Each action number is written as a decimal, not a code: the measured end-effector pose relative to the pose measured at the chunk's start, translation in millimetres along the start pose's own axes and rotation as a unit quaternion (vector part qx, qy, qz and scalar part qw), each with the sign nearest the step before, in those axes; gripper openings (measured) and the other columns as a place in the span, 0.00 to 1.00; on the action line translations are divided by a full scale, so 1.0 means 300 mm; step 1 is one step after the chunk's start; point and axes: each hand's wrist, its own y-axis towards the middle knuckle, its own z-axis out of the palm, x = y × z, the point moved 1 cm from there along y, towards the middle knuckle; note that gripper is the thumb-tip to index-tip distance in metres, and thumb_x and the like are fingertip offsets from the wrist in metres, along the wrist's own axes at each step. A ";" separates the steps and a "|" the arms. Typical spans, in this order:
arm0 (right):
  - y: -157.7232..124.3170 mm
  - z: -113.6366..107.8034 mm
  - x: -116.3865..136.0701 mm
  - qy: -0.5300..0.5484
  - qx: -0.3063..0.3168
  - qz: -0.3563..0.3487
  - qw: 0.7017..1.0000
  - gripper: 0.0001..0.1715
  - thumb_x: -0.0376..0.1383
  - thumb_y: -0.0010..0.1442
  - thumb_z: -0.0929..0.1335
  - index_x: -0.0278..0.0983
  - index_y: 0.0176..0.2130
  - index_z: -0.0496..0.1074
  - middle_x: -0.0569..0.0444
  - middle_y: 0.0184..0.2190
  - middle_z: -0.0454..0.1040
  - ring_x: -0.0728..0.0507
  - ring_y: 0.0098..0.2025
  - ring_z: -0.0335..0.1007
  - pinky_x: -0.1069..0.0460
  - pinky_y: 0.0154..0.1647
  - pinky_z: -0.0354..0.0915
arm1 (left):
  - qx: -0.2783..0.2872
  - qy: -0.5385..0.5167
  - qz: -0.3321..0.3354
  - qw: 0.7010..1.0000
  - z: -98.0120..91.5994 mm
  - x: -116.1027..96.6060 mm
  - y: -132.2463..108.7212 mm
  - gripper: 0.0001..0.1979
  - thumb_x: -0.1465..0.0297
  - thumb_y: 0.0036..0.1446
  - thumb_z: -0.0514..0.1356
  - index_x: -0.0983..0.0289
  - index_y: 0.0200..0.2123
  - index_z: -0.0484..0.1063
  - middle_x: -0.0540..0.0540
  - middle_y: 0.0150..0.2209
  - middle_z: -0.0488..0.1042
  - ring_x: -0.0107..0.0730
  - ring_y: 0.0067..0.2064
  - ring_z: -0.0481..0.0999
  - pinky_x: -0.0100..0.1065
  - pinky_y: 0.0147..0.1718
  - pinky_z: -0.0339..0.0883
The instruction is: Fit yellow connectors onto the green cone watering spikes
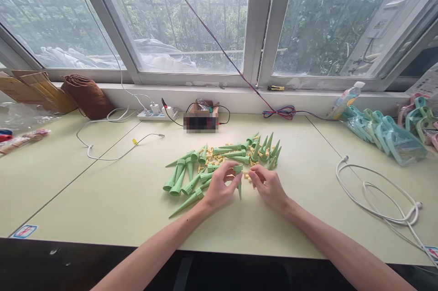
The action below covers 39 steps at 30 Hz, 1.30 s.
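Observation:
My left hand [221, 185] is closed on a green plastic spike [239, 186], pinching it near its wide collar with the point hanging down. Just to its right, the fingers of my right hand [269, 185] pinch a small yellow plastic piece [244, 173] against the side of the collar; how far it sits in the spike I cannot make out. Behind and left of my hands lie several more green spikes [178, 184]. Loose yellow pieces [215, 159] are scattered among them. At the right of the pile, several spikes [264, 145] stand point up.
Along the window sill are a power strip [158, 114], a small box [204, 107], coiled wires [279, 112] and a bottle [347, 98]. White cables lie at left [116, 158] and right [376, 213]. Bagged turquoise plastic items [393, 136] sit at far right, a brown pouch [85, 97] at left.

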 end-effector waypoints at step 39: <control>-0.003 0.009 -0.014 0.009 0.030 0.006 0.999 0.16 0.47 0.69 0.61 0.38 0.43 0.66 0.64 0.17 0.57 0.50 0.18 0.52 0.54 0.21 0.52 | 0.000 -0.014 -0.029 0.999 -0.005 0.010 0.008 0.13 0.63 0.62 0.60 0.62 0.47 0.68 0.55 0.40 0.72 0.30 0.36 0.76 0.33 0.36 0.76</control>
